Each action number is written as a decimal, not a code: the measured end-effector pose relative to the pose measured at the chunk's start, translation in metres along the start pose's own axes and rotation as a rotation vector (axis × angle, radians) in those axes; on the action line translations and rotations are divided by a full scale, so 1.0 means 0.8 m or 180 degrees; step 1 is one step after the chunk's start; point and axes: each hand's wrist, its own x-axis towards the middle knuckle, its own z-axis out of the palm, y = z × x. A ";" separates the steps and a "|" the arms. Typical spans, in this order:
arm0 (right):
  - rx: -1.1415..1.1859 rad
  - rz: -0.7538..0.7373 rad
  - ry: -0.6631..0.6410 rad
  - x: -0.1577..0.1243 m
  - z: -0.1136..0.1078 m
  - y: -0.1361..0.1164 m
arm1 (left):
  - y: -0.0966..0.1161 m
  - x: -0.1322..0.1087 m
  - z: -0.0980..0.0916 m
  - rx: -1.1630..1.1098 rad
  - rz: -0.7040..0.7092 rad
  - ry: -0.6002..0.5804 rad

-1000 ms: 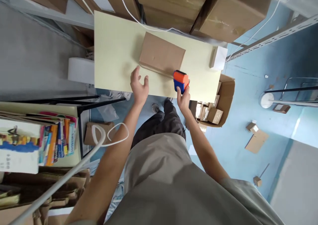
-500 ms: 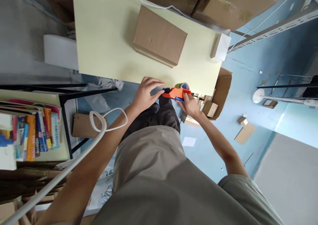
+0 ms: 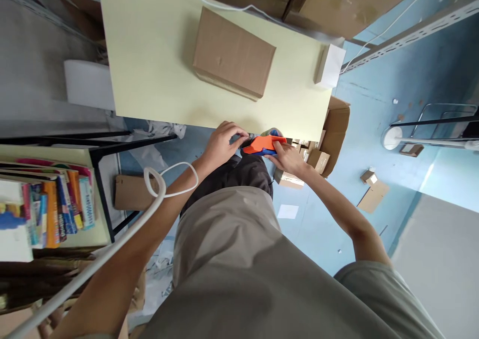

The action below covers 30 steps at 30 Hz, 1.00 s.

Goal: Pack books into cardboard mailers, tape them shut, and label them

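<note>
An orange and blue tape dispenser (image 3: 264, 144) is gripped by my right hand (image 3: 287, 158), just off the front edge of the table. Part of a roll of tape (image 3: 274, 132) shows on its far side. At the dispenser's left end, my left hand (image 3: 227, 142) has its thumb and fingertips closed in a pinch; what lies between them is too small to make out. Beyond both hands, a closed brown cardboard box (image 3: 235, 52) rests on the pale yellow table (image 3: 149, 69).
A white box (image 3: 331, 65) stands at the table's right end. Large cartons (image 3: 337, 7) line the back. On the floor at right is an open carton (image 3: 337, 134) holding small boxes. Books (image 3: 56, 204) fill a shelf at left. A white cable (image 3: 123, 239) crosses my left arm.
My left fingers have closed from a spread pose into a pinch by the dispenser's end. The dispenser has tilted slightly in my right hand. The view has shifted a little.
</note>
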 end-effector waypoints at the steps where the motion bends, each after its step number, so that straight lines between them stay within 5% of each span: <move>1: -0.0002 0.0040 -0.0090 0.000 -0.006 -0.004 | 0.000 -0.001 0.002 -0.0001 -0.0045 -0.0006; 7: -0.0247 0.0363 -0.0842 -0.014 -0.052 -0.022 | 0.001 -0.004 0.008 -0.0118 -0.0255 -0.0160; 11: -0.0373 0.0720 -0.1113 -0.042 -0.071 -0.005 | -0.020 0.001 -0.005 -0.0119 -0.0486 0.0213; 15: -0.0482 0.1034 -0.0961 -0.049 -0.072 0.029 | -0.050 0.012 -0.009 -0.0076 -0.0716 0.0642; 23: -0.0732 0.1265 -0.0320 0.031 -0.043 0.081 | -0.098 0.064 0.042 -0.0266 -0.0952 0.1280; 30: -0.0652 0.1304 -0.0082 0.044 -0.016 0.101 | -0.125 0.098 0.056 -0.0355 -0.0964 0.1597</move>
